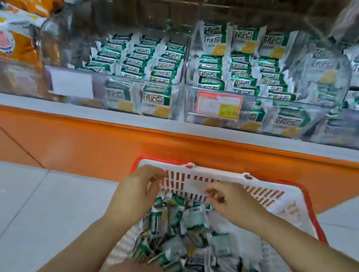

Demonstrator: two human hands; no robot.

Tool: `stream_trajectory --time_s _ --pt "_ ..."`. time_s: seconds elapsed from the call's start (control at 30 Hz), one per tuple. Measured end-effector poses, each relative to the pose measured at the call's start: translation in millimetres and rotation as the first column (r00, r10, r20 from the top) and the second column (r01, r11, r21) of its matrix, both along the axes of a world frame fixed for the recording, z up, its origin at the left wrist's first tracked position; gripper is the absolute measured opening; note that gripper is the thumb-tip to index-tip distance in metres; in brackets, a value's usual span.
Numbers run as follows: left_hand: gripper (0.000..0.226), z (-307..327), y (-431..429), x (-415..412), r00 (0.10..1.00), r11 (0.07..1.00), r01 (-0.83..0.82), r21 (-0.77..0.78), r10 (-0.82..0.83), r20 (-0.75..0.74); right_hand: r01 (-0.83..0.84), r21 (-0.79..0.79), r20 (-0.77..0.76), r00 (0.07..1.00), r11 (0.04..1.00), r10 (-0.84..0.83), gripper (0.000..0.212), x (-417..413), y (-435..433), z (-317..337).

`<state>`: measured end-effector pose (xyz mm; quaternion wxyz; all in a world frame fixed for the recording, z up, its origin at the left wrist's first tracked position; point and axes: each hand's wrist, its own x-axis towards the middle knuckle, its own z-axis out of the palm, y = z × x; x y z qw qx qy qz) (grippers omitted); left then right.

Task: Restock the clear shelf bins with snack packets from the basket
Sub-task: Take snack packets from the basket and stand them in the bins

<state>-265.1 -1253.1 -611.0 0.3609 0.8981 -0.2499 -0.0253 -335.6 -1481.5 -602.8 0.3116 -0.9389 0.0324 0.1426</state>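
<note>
Head view: left hand [137,190], right hand [232,205] over basket [291,197]

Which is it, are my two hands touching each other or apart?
Apart. The head view shows the white slotted wall of the basket between the left hand and the right hand, a plain gap.

Snack packets [194,222]: print was blurred.
Price label [218,105]: text was unreadable.
Basket [214,174]: near end was cut off below.
Hands: left hand [135,189] and right hand [232,203], fingertips were blurred, grip unclear.
</note>
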Motion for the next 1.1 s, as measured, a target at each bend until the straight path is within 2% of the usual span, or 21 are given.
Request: stream_trajectory --time_s 0.07,0.17,0.27,0.43,0.53,0.67,0.77,0.87,0.93,1.03,1.1 --pt "0.023 -25 8 0 0.998 0.989 0.005 0.151 -0.014 0.060 0.018 0.028 -0.218 0.976 0.999 -0.012 0.032 -6 -4 -31" --pt "0.031 -48 14 3 0.977 0.943 -0.097 0.319 0.029 0.212 0.093 0.042 -0.318 0.945 0.995 -0.075 0.038 -12 -8 -73" --pt "0.035 -55 10 6 0.975 0.917 -0.136 0.376 0.057 0.214 0.162 0.108 -0.375 0.920 0.981 -0.111 0.042 -9 -4 -101" --pt "0.035 -59 8 7 0.975 0.911 -0.109 0.398 0.020 0.222 0.173 0.123 -0.459 0.883 0.977 -0.099 0.038 9 3 -129" --pt "0.034 -59 9 7 0.975 0.901 -0.106 0.420 0.011 0.222 0.240 0.163 -0.489 0.862 0.957 -0.133 0.033 11 8 -138" --pt "0.034 -57 7 8 0.982 0.890 -0.080 0.449 -0.006 0.187 0.318 0.264 -0.446 0.877 0.911 -0.177 0.031 7 12 -130" --pt "0.034 -50 10 6 0.988 0.911 -0.046 0.411 -0.020 0.153 0.365 0.355 -0.445 0.876 0.861 -0.188 0.029 6 4 -104" --pt "0.028 -34 11 8 0.978 0.906 0.071 0.418 -0.144 0.148 0.393 0.420 -0.372 0.897 0.818 -0.240 0.036 1 -9 -63" --pt "0.023 -11 5 10 0.974 0.912 0.181 0.368 -0.217 0.061 0.371 0.415 -0.282 0.921 0.831 -0.270 0.032 -3 -15 -31" --pt "0.024 40 -12 12 0.960 0.933 0.269 0.240 -0.241 -0.139 0.309 0.413 -0.163 0.951 0.857 -0.264 0.027 -9 -22 18" --pt "0.021 78 -25 9 0.951 0.942 0.291 0.165 -0.265 -0.162 0.304 0.380 -0.076 0.952 0.874 -0.298 0.013 -15 -25 49"
